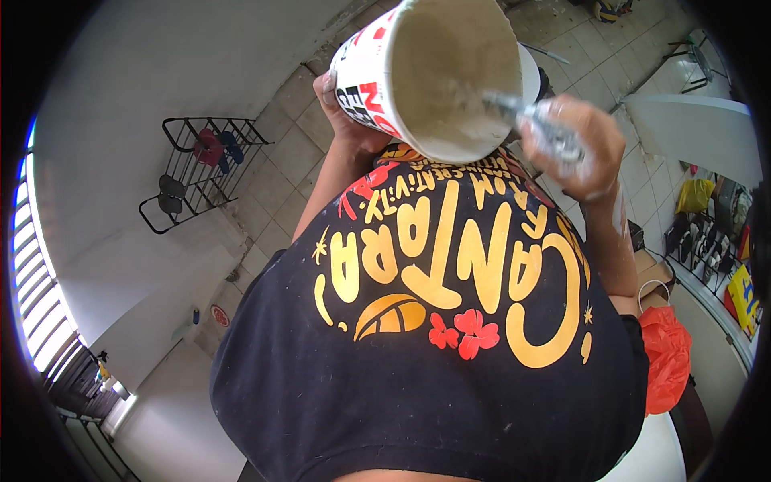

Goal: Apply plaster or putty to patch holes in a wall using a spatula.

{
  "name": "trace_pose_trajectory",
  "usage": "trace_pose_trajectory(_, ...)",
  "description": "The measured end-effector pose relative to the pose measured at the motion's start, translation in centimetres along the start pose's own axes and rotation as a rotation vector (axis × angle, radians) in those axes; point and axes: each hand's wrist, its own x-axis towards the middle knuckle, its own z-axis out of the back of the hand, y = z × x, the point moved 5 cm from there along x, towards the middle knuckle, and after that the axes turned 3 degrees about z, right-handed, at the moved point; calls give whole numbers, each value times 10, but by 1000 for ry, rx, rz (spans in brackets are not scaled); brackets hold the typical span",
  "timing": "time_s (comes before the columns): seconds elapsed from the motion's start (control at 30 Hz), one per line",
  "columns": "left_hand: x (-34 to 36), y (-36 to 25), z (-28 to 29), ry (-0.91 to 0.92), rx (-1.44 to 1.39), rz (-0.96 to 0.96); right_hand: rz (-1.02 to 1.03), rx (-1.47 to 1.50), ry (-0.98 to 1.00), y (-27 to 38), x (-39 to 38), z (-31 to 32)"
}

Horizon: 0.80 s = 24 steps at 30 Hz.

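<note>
A white bucket (365, 68) with red and black print is tilted on its side in front of my chest, its mouth turned toward me. Pale, cream-coloured residue coats its inside. My left hand (347, 120) grips the bucket's left side from below, some of its fingers hidden behind it. My right hand (580, 149) is closed round a grey, paste-smeared hand tool (504, 103), whose tip reaches into the bucket's mouth near the right wall. Motion blurs the tool, so its exact kind is unclear. White smears mark the right hand and forearm.
A black metal rack (205, 173) with slippers stands on the left against the pale wall. To the right are a red plastic bag (666, 357), a rack of shoes (703, 241) and a white curved surface (691, 120). Floor tiles (293, 132) surround me.
</note>
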Motion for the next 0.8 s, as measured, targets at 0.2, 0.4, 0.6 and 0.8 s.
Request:
trace_pose_trajectory(0.2,10,4,-7,430,-527,190,-40,65,38,-7,5,-14)
trace_pose_trajectory(0.4,6,4,-1,348,-336,128,-14,134,73,5,8,-15)
trace_pose_trajectory(0.6,1,-1,-4,275,-144,64,-60,83,43,-10,13,-18)
trace_pose_trajectory(0.8,-6,-4,-10,205,16,6,43,152,121,7,14,-19)
